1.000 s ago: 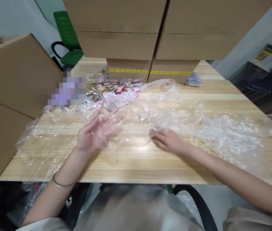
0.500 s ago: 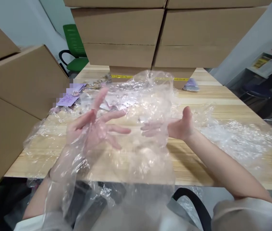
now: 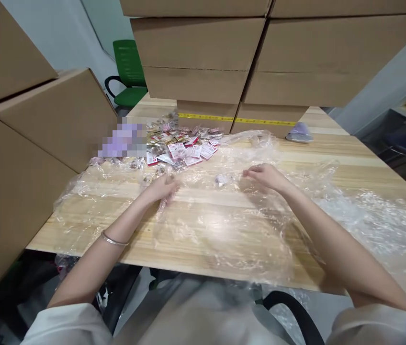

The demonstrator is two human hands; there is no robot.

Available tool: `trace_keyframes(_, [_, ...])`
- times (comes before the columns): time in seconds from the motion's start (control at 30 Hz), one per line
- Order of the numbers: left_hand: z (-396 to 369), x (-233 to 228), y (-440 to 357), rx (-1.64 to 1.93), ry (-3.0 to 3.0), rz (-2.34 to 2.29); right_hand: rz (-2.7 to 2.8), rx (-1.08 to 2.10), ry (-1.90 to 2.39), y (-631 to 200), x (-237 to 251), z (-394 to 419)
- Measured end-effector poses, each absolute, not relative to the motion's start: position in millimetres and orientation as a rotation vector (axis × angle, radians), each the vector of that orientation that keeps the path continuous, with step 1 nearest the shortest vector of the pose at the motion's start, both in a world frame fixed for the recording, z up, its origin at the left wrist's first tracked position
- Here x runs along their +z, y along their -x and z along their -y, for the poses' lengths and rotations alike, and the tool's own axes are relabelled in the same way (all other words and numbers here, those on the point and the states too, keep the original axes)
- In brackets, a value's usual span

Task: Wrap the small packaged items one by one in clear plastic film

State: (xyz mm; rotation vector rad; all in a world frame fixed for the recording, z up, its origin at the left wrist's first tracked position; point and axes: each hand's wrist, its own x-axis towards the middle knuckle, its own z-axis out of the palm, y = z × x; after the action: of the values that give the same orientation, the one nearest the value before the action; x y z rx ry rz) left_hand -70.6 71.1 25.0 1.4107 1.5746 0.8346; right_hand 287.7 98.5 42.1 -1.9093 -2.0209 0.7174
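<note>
A large clear plastic bag (image 3: 203,239) lies spread over the wooden table in front of me. My left hand (image 3: 163,188) is closed on the plastic at its left, fingers curled down, with a crumpled fold hanging below them. On the right side, my right hand (image 3: 265,176) has its fingers pressed together, pinching at the film; its fingertips are partly hidden. Between the hands, a small whitish packet (image 3: 221,179) rests on or under the film. Just beyond my left hand lies a pile of small packets with white and red cards (image 3: 177,151).
Cardboard boxes (image 3: 203,52) are stacked at the back, with a yellow measuring tape (image 3: 206,116) across the lower ones. More boxes (image 3: 52,120) stand on the left. Crumpled clear plastic (image 3: 375,215) covers the right side. A purple packet (image 3: 299,132) sits by the back boxes.
The plastic bag was raised and draped over my spread hands; now it lies flat on the table. Both hands have lowered and their fingers have closed. The packet pile shows plainly.
</note>
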Motion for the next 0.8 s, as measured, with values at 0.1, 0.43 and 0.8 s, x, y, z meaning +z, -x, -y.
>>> trace_keyframes(0.1, [-68,61,79,0.636,-1.623,-1.881,1.963,0.189,2.002,-279,43,-93])
trace_keyframes(0.43, [-191,96,143,0.371,-2.25,-2.123,2.41,0.238,1.317,-229,-14,-45])
trace_keyframes(0.8, [-297,45,125,0.126,-2.088,-2.225,2.375,0.349,1.325,-233,-28,-50])
